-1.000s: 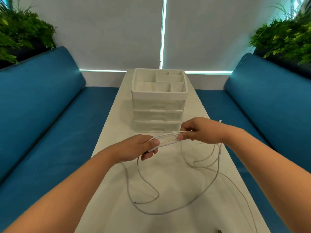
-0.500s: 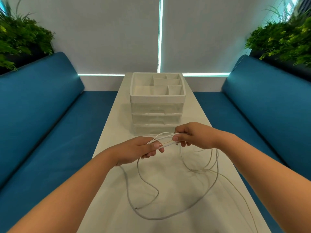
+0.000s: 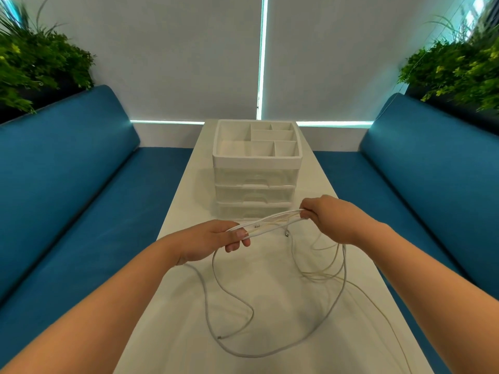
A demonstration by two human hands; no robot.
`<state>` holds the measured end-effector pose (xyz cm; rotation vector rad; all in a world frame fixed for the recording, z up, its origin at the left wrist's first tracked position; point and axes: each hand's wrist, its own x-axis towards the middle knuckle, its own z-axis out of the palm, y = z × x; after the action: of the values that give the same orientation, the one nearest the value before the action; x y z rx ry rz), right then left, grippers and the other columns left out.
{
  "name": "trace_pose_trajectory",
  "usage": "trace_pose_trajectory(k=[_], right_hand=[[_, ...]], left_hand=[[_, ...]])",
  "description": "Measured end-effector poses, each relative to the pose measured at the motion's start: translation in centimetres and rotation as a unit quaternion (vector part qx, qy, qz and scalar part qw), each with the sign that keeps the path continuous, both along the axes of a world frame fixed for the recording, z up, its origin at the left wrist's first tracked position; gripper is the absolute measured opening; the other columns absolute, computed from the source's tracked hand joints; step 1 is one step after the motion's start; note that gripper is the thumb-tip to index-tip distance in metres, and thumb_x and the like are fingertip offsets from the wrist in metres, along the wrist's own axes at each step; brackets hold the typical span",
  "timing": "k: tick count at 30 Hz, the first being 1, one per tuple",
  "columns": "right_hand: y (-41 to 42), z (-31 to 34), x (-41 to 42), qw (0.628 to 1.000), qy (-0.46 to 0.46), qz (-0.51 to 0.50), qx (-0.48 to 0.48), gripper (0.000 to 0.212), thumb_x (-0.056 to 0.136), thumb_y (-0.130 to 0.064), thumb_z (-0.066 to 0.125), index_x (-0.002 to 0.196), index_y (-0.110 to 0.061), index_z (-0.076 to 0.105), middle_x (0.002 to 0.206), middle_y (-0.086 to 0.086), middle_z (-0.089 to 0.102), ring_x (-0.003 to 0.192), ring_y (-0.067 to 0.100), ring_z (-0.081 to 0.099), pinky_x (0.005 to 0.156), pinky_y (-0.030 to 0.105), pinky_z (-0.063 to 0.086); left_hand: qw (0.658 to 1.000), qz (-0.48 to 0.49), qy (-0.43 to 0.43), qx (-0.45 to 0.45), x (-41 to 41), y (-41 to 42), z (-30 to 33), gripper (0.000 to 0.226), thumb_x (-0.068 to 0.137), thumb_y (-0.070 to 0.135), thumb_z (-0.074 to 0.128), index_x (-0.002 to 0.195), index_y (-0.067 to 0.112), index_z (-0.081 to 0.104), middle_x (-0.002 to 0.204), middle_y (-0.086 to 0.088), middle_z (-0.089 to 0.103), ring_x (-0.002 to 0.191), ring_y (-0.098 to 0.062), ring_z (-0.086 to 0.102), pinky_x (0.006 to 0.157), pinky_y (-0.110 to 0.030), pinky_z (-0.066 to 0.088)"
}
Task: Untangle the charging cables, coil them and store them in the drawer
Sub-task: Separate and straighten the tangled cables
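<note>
Several white charging cables (image 3: 272, 225) are stretched as a short bundle between my two hands above the white table (image 3: 272, 306). My left hand (image 3: 213, 241) pinches the bundle's left end. My right hand (image 3: 326, 215) grips its right end. A small plug (image 3: 287, 234) dangles below the bundle. Loose loops of cable (image 3: 324, 317) trail down from both hands and lie on the table in front of me. Behind the hands stands a white drawer unit (image 3: 255, 184) with three clear drawers, all closed, and a divided tray on top.
Blue sofas run along both sides of the narrow table, one on the left (image 3: 67, 184) and one on the right (image 3: 432, 179). Green plants (image 3: 35, 66) stand behind each sofa back. One thin cable strand (image 3: 388, 322) runs toward the table's near right edge.
My hands have drawn apart, the right one moving right, so the bundle between them is longer and tauter. A plug now hangs free below it.
</note>
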<state>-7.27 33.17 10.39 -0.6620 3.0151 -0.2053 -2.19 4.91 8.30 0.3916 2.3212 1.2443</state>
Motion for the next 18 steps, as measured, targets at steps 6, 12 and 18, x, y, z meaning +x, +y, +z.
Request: trace_pose_trajectory(k=[6, 12, 18], right_hand=[[-2.7, 1.0, 0.9, 0.985, -0.087, 0.072, -0.131, 0.028, 0.1, -0.032, 0.043, 0.12, -0.029, 0.062, 0.111, -0.01, 0.064, 0.098, 0.012, 0.058, 0.087, 0.029, 0.045], [-4.6, 1.0, 1.3, 0.963, -0.105, 0.112, -0.222, 0.022, 0.101, -0.031, 0.044, 0.087, -0.019, 0.057, 0.075, -0.004, 0.057, 0.069, 0.011, 0.052, 0.068, 0.029, 0.044], [-2.1, 0.5, 0.4, 0.962, -0.098, 0.079, -0.241, 0.023, 0.101, -0.031, 0.044, 0.091, -0.014, 0.058, 0.081, -0.001, 0.062, 0.072, 0.011, 0.057, 0.071, 0.027, 0.048]], left_hand=[[0.999, -0.008, 0.011, 0.033, 0.0, 1.1, 0.6, 0.031, 0.101, 0.044, 0.042, 0.095, 0.027, 0.068, 0.07, 0.01, 0.048, 0.072, -0.007, 0.046, 0.084, -0.022, 0.039], [0.997, 0.017, -0.001, 0.073, 0.1, 0.9, 0.9, 0.031, 0.101, 0.04, 0.045, 0.098, 0.019, 0.068, 0.065, 0.009, 0.046, 0.074, -0.012, 0.05, 0.078, -0.022, 0.045], [0.997, 0.016, -0.006, 0.074, 0.7, 0.2, 0.3, 0.032, 0.101, 0.04, 0.044, 0.099, 0.017, 0.066, 0.067, 0.007, 0.045, 0.073, -0.012, 0.048, 0.082, -0.03, 0.047]])
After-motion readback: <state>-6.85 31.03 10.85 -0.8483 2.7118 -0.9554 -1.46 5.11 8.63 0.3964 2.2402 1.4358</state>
